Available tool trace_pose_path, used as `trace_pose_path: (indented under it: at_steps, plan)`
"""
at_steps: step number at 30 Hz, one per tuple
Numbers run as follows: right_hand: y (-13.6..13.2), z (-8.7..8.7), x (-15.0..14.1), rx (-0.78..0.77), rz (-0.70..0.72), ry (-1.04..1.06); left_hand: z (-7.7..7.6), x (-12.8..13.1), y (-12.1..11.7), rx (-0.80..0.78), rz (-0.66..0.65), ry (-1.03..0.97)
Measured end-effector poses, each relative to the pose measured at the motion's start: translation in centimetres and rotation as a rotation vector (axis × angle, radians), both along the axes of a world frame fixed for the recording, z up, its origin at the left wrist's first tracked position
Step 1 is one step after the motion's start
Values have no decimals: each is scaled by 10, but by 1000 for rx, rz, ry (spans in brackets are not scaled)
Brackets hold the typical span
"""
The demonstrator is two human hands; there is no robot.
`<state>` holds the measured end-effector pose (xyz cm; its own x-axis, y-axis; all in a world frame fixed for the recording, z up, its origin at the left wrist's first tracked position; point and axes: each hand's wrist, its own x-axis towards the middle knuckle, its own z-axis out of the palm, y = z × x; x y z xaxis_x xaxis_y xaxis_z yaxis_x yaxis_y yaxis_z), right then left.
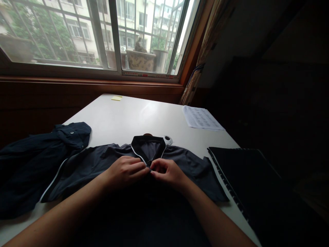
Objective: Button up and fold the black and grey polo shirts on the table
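Note:
A dark grey polo shirt (pixel 190 161) with white piping lies spread face up on the white table, its collar toward the window and a sleeve out to each side. At the front opening, just under the collar, my left hand (pixel 127 171) pinches the placket from the left. My right hand (pixel 167 171) meets it there, thumb and forefinger closed on the placket's other edge. The fingertips of both hands nearly touch. A small dark button seems to sit just above them, partly covered. The shirt's lower part is lost in shadow between my forearms.
A dark navy garment with a button (pixel 72 133) lies heaped at the left. On the right are a dark flat item with a toothed edge (pixel 239 168) and printed sheets (pixel 203 117). A yellow note (pixel 117 98) and a white roll (pixel 168 139) lie farther back.

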<state>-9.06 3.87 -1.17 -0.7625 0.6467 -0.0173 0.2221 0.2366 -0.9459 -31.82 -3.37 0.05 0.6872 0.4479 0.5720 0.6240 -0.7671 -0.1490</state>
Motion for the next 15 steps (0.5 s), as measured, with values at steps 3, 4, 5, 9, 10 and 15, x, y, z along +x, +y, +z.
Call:
trace_pose_path:
  at_steps: [3, 4, 5, 9, 10, 15]
  plan:
    - [-1, 0, 0, 7, -2, -4, 0, 0, 0, -23, 1, -1]
    - [-1, 1, 0, 8, -2, -6, 0, 0, 1, -28, 1, -1]
    - [-2, 1, 0, 7, -4, -7, 0, 0, 1, -30, 0, -1]
    - [-2, 1, -1, 19, -6, -6, 0, 0, 1, -37, -11, -4]
    - [-2, 2, -1, 24, -4, -7, 0, 0, 1, -39, -14, -3]
    - [-1, 0, -1, 39, 1, -14, -1, 0, 1, -48, -10, 6]
